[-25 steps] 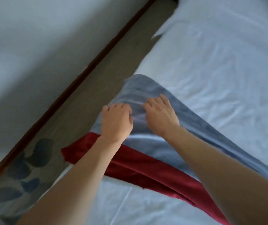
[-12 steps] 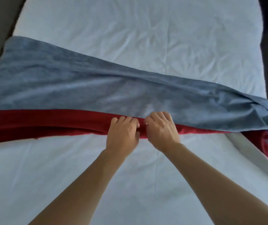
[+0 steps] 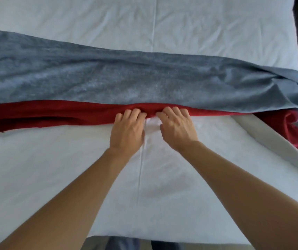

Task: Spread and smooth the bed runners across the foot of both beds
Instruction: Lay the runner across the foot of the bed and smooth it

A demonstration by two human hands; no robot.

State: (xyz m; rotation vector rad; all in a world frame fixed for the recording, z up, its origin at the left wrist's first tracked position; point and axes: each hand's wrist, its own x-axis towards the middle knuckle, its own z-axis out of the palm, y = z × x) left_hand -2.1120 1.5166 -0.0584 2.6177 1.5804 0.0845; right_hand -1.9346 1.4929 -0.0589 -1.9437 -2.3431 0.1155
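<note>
Left hand [image 3: 127, 131] and right hand [image 3: 178, 129], fingers curled, grip the red near edge of a grey-blue fabric bed runner [image 3: 126, 82] lying across a white-sheeted bed [image 3: 54, 168]

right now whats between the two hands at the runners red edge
In the head view, only a bare strip of white sheet with its centre crease lies between the left hand and right hand.
</note>
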